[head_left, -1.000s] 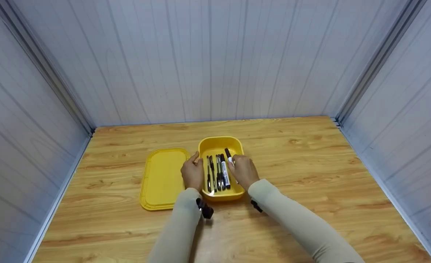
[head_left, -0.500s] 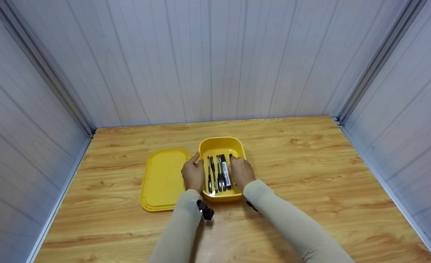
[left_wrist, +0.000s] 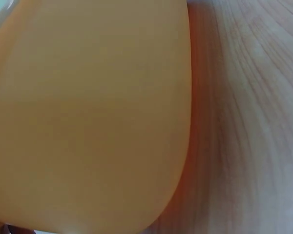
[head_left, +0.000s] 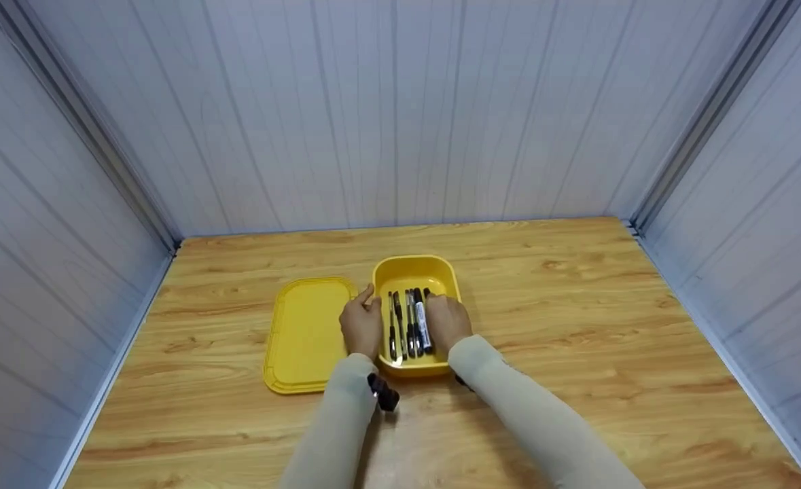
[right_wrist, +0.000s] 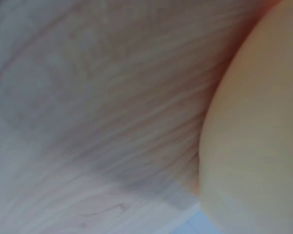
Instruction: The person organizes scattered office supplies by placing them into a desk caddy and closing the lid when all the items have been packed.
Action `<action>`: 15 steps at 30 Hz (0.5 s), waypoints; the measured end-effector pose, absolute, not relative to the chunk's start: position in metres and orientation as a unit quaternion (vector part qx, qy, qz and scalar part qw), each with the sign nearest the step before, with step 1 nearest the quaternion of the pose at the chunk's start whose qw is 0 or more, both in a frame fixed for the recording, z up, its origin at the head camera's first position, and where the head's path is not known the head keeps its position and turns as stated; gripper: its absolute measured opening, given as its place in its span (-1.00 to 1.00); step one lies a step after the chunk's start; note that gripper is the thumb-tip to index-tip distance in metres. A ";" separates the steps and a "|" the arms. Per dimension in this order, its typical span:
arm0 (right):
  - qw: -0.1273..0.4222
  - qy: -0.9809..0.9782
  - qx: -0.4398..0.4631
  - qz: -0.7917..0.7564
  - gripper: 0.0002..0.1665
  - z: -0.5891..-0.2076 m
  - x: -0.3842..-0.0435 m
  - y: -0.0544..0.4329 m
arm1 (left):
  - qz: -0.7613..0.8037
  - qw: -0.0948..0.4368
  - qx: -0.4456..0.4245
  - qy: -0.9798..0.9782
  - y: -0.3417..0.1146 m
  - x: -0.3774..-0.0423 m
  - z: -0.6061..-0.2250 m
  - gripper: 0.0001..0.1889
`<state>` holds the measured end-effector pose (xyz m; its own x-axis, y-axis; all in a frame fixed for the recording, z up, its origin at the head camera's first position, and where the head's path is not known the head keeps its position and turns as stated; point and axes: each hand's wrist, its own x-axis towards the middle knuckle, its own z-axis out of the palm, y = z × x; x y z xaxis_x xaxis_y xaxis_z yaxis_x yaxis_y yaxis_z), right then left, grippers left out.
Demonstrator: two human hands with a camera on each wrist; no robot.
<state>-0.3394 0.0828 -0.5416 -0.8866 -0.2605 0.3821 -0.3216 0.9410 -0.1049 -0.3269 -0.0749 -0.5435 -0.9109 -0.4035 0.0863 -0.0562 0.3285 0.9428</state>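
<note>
In the head view a yellow plastic box (head_left: 414, 371) stands without its lid on the table. My left hand (head_left: 361, 327) grips its left wall at the rim. Inside lies a row of black pens (head_left: 401, 327), with a white-barrelled black marker (head_left: 423, 327) at its right end. My right hand (head_left: 448, 321) reaches over the right rim and holds another marker (head_left: 427, 291) down in the box; only its black end shows, the rest is hidden by the hand. Both wrist views show mainly the outer wall of the box (left_wrist: 88, 107), and neither shows what the fingers hold.
A flat yellow lid (head_left: 308, 336) lies on the wooden table (head_left: 549, 299) just left of the box. Pale panel walls (head_left: 400, 115) close off the back and both sides. A black strap device (head_left: 383, 392) sits on the left wrist.
My right hand has moved slightly left and lowered the held marker deeper into the box, beside the other marker. My left hand stays at the left wall.
</note>
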 end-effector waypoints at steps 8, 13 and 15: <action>0.171 -0.969 0.162 0.071 -0.82 -0.538 -0.340 0.078 | -0.561 0.164 0.135 -0.800 -0.078 -0.325 -0.537 -0.64; 0.167 -0.969 0.168 0.075 -0.83 -0.536 -0.341 0.075 | -0.555 0.162 0.137 -0.804 -0.081 -0.325 -0.534 -0.64; 0.170 -0.967 0.179 0.071 -0.84 -0.535 -0.342 0.075 | -0.554 0.162 0.139 -0.805 -0.082 -0.325 -0.534 -0.64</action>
<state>-0.3418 0.0749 -0.5348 -0.8787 -0.3210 0.3532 -0.3695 0.9260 -0.0775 -0.3248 -0.0820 -0.5341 -0.9086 -0.4039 0.1063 -0.0448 0.3473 0.9367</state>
